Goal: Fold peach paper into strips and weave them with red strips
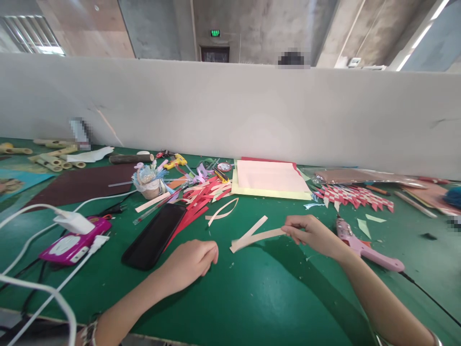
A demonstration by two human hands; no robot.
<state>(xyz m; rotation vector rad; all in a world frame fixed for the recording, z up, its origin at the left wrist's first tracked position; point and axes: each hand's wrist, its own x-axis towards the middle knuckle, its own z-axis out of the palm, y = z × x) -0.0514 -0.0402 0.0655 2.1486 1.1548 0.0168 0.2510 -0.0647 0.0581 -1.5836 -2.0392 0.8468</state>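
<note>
A pale pink paper strip (264,235), bent into a V with its fold at the left, lies partly raised over the green table (259,298). Its right end is pinched between the thumb and fingers of my right hand (306,231). Left of the fold, my left hand (198,259) hovers over or rests on the table with its fingers curled together; whether anything is inside them is hidden. Behind the hands lies a looped pale strip (225,211). Red strips (192,216) and pink ones form a pile at the centre left.
A black phone (154,238) lies beside my left forearm, with a magenta power strip (77,240) and white cables further left. A pink glue gun (370,250) is by my right forearm. Stacked paper sheets (266,177) and a red-and-white woven piece (355,197) lie further back.
</note>
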